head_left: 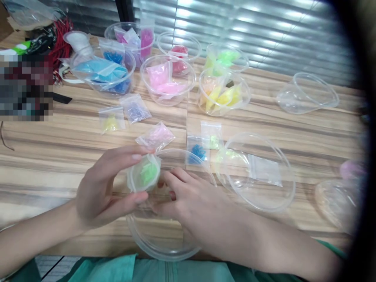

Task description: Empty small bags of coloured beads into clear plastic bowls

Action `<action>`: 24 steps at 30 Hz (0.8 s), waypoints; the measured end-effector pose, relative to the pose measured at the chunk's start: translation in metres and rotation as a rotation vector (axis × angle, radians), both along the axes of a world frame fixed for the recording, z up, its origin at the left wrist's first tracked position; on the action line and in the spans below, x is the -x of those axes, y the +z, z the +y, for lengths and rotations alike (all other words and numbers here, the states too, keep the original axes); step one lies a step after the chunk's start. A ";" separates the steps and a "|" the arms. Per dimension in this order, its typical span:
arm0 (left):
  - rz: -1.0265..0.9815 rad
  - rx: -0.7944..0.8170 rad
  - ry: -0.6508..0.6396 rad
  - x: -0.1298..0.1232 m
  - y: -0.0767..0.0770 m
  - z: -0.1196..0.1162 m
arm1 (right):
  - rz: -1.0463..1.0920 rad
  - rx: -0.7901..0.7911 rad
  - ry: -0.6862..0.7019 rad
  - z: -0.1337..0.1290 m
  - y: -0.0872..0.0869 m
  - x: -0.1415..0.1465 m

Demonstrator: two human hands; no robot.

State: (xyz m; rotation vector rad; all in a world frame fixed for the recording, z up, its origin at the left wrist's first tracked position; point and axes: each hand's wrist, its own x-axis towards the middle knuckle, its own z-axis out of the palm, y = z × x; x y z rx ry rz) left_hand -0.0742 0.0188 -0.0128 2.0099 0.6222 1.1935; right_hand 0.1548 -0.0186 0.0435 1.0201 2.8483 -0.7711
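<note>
My left hand (102, 188) grips a small translucent cup (131, 183) between thumb and fingers, with bright green pieces (149, 172) visible in it. The cup is tilted over the left side of a large clear plastic bowl (164, 254) by the table's front edge. My right hand (190, 196) is beside the cup over the same bowl, its fingers curled; whatever they pinch is hidden. Just beyond the bowl lie a bag of pink pieces (157, 136), a bag of blue pieces (197, 152) and a bag with pale green pieces (213, 135).
Clear tubs hold coloured bags: blue (101, 70), pink (160, 78) and yellow (229, 98). A clear tub (305, 94) lies back right. Another large container (289, 196) stands right of my hands, near a clear bag (266, 170). Red cords (60, 39) pile up at left.
</note>
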 end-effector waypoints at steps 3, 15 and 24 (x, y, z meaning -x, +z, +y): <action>-0.026 -0.002 -0.043 -0.001 0.002 0.004 | -0.016 0.080 0.028 0.003 -0.001 0.000; 0.002 -0.074 -0.116 -0.003 -0.001 0.004 | -0.052 -0.036 0.082 0.001 -0.011 0.000; -0.022 -0.145 -0.113 -0.004 -0.004 0.002 | -0.028 -0.421 -0.193 -0.009 -0.021 0.005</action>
